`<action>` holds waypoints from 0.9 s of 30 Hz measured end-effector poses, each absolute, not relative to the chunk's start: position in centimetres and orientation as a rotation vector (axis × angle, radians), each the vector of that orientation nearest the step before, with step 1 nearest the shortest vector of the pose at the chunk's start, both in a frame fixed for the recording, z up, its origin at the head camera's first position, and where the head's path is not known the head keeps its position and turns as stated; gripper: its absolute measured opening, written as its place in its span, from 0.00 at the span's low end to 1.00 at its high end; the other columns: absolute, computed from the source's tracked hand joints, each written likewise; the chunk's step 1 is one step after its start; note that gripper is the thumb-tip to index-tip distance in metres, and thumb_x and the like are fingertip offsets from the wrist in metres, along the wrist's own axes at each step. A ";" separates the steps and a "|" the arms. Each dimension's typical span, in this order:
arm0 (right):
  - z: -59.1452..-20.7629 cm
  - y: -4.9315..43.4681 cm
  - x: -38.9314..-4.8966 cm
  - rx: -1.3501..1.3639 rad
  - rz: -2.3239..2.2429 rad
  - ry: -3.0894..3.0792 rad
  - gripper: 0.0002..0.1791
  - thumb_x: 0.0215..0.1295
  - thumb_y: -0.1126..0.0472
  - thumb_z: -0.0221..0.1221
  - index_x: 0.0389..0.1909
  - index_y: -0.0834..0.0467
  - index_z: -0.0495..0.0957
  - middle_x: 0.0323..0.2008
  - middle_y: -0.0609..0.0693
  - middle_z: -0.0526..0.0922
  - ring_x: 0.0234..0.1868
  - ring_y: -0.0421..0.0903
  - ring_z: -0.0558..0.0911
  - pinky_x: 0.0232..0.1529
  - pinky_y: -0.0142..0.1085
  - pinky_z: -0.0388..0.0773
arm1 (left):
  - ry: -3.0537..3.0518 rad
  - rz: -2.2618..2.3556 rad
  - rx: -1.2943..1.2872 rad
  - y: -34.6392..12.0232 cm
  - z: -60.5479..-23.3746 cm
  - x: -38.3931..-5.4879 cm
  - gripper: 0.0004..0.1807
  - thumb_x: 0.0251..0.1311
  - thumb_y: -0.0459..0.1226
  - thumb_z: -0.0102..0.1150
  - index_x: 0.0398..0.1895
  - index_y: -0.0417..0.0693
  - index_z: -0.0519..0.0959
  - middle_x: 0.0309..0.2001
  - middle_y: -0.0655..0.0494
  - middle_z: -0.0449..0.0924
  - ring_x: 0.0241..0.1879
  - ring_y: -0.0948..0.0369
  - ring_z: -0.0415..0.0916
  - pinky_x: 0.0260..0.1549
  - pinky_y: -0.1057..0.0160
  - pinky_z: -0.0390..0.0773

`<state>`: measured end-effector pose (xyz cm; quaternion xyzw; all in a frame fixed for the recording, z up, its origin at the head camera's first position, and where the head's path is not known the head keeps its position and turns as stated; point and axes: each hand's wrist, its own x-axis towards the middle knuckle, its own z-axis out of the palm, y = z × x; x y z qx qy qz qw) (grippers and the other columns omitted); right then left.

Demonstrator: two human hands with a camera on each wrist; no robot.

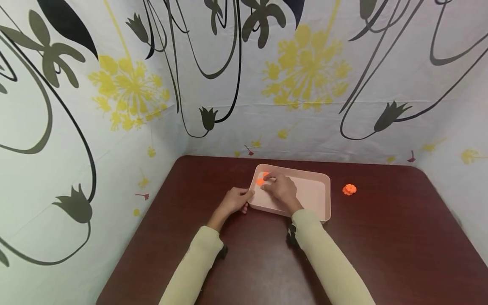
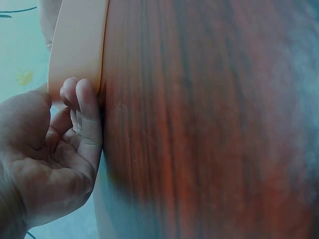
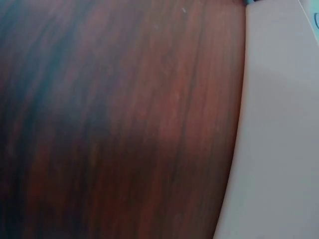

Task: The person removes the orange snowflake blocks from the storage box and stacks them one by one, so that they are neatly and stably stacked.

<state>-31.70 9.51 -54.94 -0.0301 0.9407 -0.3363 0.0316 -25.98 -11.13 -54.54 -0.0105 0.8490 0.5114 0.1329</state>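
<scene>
A shallow pink tray (image 1: 309, 190) lies on the dark red-brown table (image 1: 381, 245). My left hand (image 1: 235, 201) grips the tray's left rim, thumb on top and fingers curled against the outer wall (image 2: 79, 50). My right hand (image 1: 277, 187) reaches into the tray's far left corner. Its bent fingertips pinch a small orange piece (image 1: 261, 179), which they partly cover. Another orange flower-shaped piece (image 1: 349, 189) lies on the table just right of the tray. In the right wrist view only the table top (image 3: 99, 124) and the tray's pale wall (image 3: 279, 149) show.
Walls papered with yellow flowers and black stems (image 1: 305, 67) close in the table at the back and on both sides. Bare table top runs along the front and to the right of the tray.
</scene>
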 end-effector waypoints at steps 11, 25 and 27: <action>-54.8 8.3 -30.9 -0.084 -0.988 2.969 0.18 0.63 0.42 0.73 0.51 0.43 0.87 0.48 0.47 0.92 0.45 0.52 0.88 0.43 0.46 0.82 | 2.475 1.489 -0.014 -11.1 -54.3 -25.7 0.18 0.75 0.51 0.60 0.45 0.45 0.87 0.20 0.57 0.76 0.16 0.65 0.77 0.21 0.64 0.87; -55.2 7.9 -31.1 -0.236 -0.892 3.067 0.19 0.68 0.46 0.70 0.55 0.50 0.88 0.46 0.49 0.92 0.45 0.54 0.90 0.46 0.50 0.86 | 2.470 1.497 -0.036 -11.1 -54.5 -25.8 0.20 0.76 0.51 0.60 0.53 0.45 0.87 0.20 0.56 0.77 0.17 0.64 0.78 0.22 0.62 0.88; -55.1 7.9 -31.0 -0.267 -0.869 3.079 0.19 0.68 0.47 0.70 0.55 0.51 0.88 0.45 0.50 0.93 0.44 0.54 0.90 0.46 0.50 0.86 | 2.468 1.498 -0.034 -11.1 -54.6 -25.9 0.20 0.76 0.51 0.60 0.53 0.45 0.87 0.20 0.56 0.77 0.17 0.64 0.78 0.22 0.62 0.88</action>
